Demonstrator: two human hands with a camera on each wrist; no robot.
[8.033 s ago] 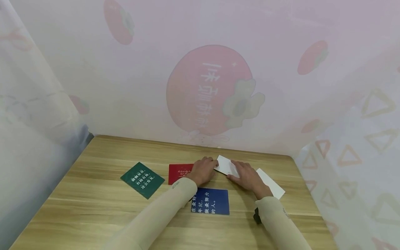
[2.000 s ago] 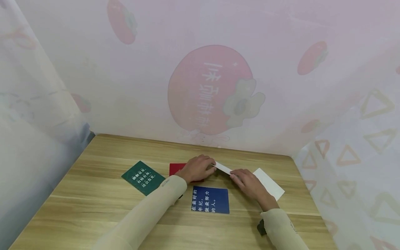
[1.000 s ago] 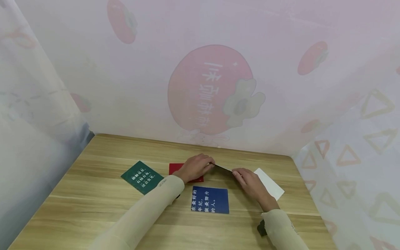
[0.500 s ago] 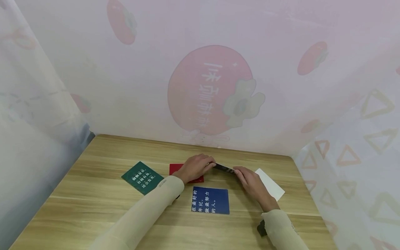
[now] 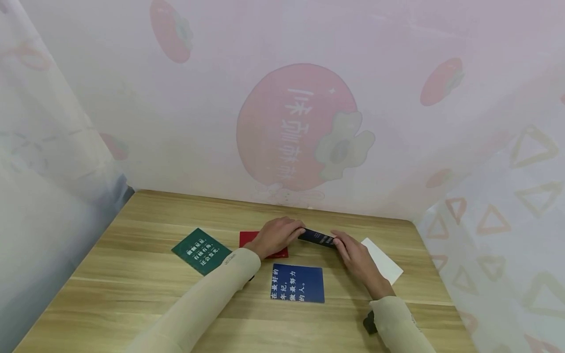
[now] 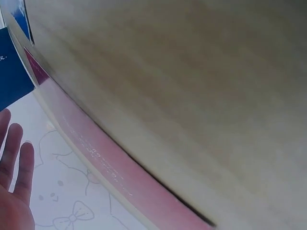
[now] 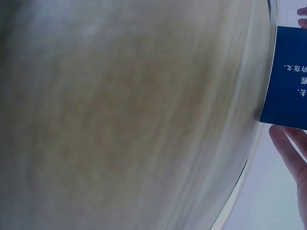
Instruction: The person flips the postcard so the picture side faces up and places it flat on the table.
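Between my hands is a dark blue card (image 5: 317, 237) with light lettering, tilted so its printed face shows as a narrow band in the head view. My left hand (image 5: 278, 235) pinches its left end, and my right hand (image 5: 357, 257) pinches the right end. In the right wrist view the card (image 7: 285, 76) shows white characters, with fingertips at opposite edges. A corner of the same card (image 6: 12, 72) enters the left wrist view above my fingers. Beneath my left hand lies a red card (image 5: 249, 238), partly covered.
A green card (image 5: 200, 251) with white characters lies at the left of the wooden table (image 5: 132, 294). In front of my hands is a blue card (image 5: 304, 284). A white card (image 5: 384, 260) lies right of my right hand. Printed cloth (image 5: 198, 147) hangs behind the table.
The held card showed its white side earlier. My hands have tipped it through edge-on, and its dark printed face now shows. The cards on the table stay put.
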